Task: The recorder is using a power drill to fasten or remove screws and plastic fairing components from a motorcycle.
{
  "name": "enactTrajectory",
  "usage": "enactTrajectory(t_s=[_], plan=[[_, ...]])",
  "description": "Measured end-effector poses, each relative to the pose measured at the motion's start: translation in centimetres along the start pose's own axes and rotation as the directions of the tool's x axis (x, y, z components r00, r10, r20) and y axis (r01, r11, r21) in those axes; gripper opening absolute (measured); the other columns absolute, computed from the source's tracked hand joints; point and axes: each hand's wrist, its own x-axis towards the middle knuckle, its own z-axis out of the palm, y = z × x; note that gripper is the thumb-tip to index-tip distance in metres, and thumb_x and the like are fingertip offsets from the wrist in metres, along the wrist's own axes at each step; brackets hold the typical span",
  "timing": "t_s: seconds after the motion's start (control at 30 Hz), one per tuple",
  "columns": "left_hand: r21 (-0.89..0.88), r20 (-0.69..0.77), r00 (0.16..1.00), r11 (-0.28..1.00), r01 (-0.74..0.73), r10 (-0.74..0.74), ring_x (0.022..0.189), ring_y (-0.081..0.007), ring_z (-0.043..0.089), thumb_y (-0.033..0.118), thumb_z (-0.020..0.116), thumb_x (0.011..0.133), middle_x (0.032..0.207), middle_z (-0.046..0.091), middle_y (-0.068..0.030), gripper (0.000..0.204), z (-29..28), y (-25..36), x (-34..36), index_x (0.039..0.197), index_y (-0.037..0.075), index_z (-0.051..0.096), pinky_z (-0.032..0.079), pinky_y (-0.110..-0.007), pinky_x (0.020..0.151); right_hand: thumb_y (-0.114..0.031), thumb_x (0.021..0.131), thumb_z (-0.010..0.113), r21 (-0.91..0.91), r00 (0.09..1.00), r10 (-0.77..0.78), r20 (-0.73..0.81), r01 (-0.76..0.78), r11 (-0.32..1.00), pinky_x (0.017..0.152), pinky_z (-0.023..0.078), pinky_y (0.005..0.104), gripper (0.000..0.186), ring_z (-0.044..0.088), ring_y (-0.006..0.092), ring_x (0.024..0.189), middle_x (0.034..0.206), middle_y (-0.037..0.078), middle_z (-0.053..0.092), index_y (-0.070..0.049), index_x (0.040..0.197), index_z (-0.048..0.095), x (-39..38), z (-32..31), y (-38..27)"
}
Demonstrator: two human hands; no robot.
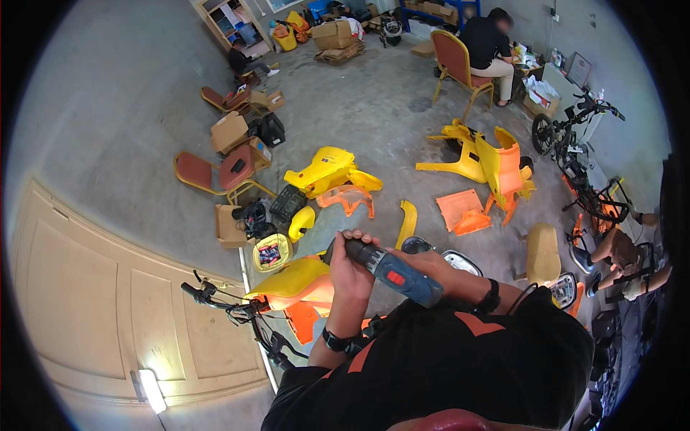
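A blue and black cordless drill with a red switch on top is held close in front of my chest, its chuck end toward the upper left. My left hand is closed around the black front end, fingertips showing over its top. On the drill's far side, my right hand grips it, and the tool's body hides most of those fingers. Whether a bit sits in the chuck cannot be seen. Just left of my left forearm stand the yellow and orange body panels of a two-wheeler, beside its black handlebar.
Yellow fairings, an orange panel and a tan seat lie ahead on the concrete floor. A yellow basin holds small parts. At right, a person crouches by a bare bike frame; another sits on a chair.
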Motion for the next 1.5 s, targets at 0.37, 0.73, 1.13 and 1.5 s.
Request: enactTrajectory(t_s=[0.37,0.73,1.13,1.5], plan=[[0.025,-0.050,0.999,0.999,0.021,-0.020,0.085,-0.0219,0.053,0.030,0.039,0.102,0.089,0.052,-0.0058,0.025,-0.4,-0.3,-0.1,0.092,0.008,0.048,0.048,-0.041,0.086,-0.017,0.071,0.071,-0.100,0.999,0.045,0.008,-0.044,0.994,0.080,0.052,0.0392,0.084,0.066,0.0362,0.094,0.116,0.020,0.062,-0.002,0.144,0.033,-0.3,0.0,-0.1],[-0.050,-0.127,0.992,0.999,-0.003,-0.003,0.083,-0.0228,0.055,0.031,0.045,0.100,0.086,0.053,-0.0055,0.023,-1.3,-0.7,-0.5,0.093,0.009,0.049,0.051,-0.042,0.080,-0.015,0.070,0.071,-0.028,0.997,0.022,0.071,-0.020,0.999,0.078,0.051,0.0374,0.084,0.066,0.0374,0.090,0.106,0.021,0.064,-0.001,0.144,0.033,0.1,0.0,0.5],[-0.169,-0.309,0.927,0.947,-0.274,0.213,0.079,-0.0216,0.058,0.032,0.049,0.099,0.085,0.056,-0.0067,0.025,-1.6,-1.3,-2.0,0.092,0.008,0.050,0.051,-0.041,0.079,-0.013,0.075,0.073,-0.111,0.961,0.119,0.248,-0.094,0.989,0.073,0.053,0.0302,0.069,0.068,0.0174,0.081,0.096,0.011,0.068,0.000,0.137,0.045,1.6,-0.2,2.8],[-0.197,-0.465,0.788,0.821,-0.537,0.404,0.077,-0.0205,0.057,0.030,0.044,0.101,0.083,0.054,-0.0055,0.024,-2.9,-3.1,-4.9,0.090,0.009,0.048,0.052,-0.040,0.078,-0.016,0.072,0.072,0.097,0.876,-0.234,0.422,0.213,0.972,0.070,0.054,0.0330,0.067,0.068,0.0272,0.076,0.095,0.014,0.067,0.003,0.132,0.047,2.9,1.1,6.7]])
